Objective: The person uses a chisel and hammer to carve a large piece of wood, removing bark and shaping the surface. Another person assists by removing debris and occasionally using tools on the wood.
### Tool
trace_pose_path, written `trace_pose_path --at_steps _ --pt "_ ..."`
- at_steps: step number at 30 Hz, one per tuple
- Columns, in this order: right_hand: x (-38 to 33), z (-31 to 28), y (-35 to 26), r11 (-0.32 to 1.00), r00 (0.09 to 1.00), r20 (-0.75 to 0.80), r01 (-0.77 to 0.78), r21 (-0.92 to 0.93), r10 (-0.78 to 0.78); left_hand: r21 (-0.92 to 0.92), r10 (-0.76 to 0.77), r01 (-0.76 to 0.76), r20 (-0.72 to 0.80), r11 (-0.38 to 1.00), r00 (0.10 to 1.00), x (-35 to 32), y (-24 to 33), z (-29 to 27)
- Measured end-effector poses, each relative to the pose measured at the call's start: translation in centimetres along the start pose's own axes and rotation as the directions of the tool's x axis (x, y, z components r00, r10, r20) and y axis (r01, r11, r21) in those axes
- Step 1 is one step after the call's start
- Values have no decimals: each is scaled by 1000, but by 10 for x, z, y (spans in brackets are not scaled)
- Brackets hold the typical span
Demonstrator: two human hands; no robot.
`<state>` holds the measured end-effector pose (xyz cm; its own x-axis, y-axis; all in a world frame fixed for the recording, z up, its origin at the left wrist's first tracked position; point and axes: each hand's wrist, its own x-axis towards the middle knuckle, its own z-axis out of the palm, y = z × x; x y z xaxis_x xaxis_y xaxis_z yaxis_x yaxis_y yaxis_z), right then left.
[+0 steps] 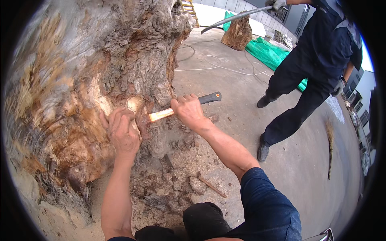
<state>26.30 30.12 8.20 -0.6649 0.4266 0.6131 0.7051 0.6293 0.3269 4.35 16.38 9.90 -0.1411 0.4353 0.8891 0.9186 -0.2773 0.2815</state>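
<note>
A huge tree trunk [76, 132], with rough bark and pale bared wood, fills the left side. My right hand [187, 110] is closed round a black-handled tool [210, 97] with a flat, bright bar or blade. The handle points away to the right; the bright end touches or nearly touches reddish bark, and its edge cannot be made out. My left hand [124, 130] rests against the trunk beside that end, fingers spread over the wood. Nothing shows in its grasp, though the palm side is hidden.
Bark chunks and chips [173, 188] litter the ground below, with a thin stick [212, 186]. At the right stands a person in dark clothes [309, 68], gloved, holding a long metal bar [237, 17]. Behind are a stump [238, 34], green sheeting [265, 54] and cables. A broom-like bundle [330, 140] lies right.
</note>
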Motion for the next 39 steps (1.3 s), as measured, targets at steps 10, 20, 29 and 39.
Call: trace_pose_path --at_steps 10,20,29,39 --pt "39 -25 41 955 956 72 290 -55 -286 23 32 -32 24 999 999 3 3 -2" --pt "17 -31 13 997 966 249 79 -10 -74 3 49 -49 -19 999 999 4 -3 -1" --pt "15 -36 5 997 964 263 61 -44 -47 12 48 -48 -42 999 998 3 -1 -2" --pt "13 -40 1 997 975 224 11 -72 6 64 55 -52 -34 997 998 5 -6 2"
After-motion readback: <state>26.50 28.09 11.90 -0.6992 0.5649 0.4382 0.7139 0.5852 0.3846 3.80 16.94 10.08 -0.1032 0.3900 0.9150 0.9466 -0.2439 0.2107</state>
